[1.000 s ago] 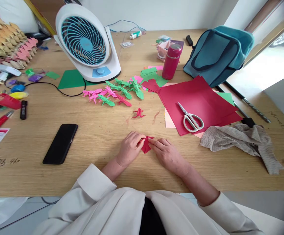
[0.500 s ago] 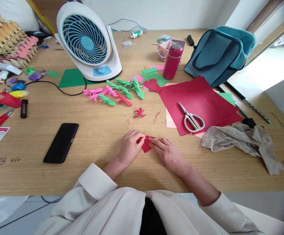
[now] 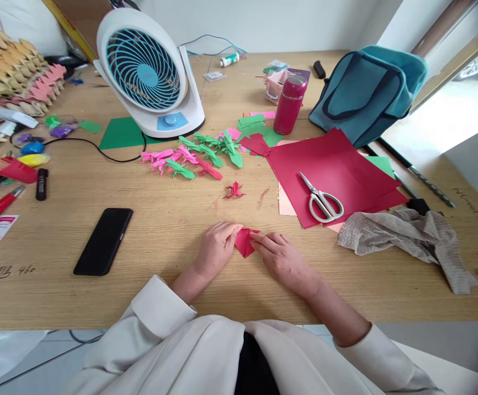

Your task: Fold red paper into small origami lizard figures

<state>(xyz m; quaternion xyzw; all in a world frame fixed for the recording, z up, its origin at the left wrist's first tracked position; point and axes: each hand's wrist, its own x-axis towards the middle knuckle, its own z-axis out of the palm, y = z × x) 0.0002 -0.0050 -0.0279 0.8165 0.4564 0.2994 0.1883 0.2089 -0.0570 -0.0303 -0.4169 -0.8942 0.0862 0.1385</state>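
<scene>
A small piece of folded red paper [image 3: 244, 243] lies on the wooden table with its point towards me. My left hand [image 3: 217, 248] pinches its upper left corner between thumb and forefinger. From the other side, the fingers of my right hand [image 3: 282, 257] press on its right part, with the thumb partly hidden beneath them. Just beyond sits a finished red paper frog [image 3: 234, 190]. Farther back is a cluster of green and pink folded paper figures [image 3: 197, 151].
White scissors [image 3: 321, 203] rest on large red paper sheets [image 3: 341, 159] at the right, beside a crumpled grey cloth [image 3: 391, 233]. A black phone [image 3: 103, 241] lies left. Behind stand a fan [image 3: 148, 77], a red flask [image 3: 290, 107] and a teal bag [image 3: 366, 90].
My left fingers have shifted slightly at the paper's left corner, and more of its left side shows flat. My right hand keeps nearly the same place.
</scene>
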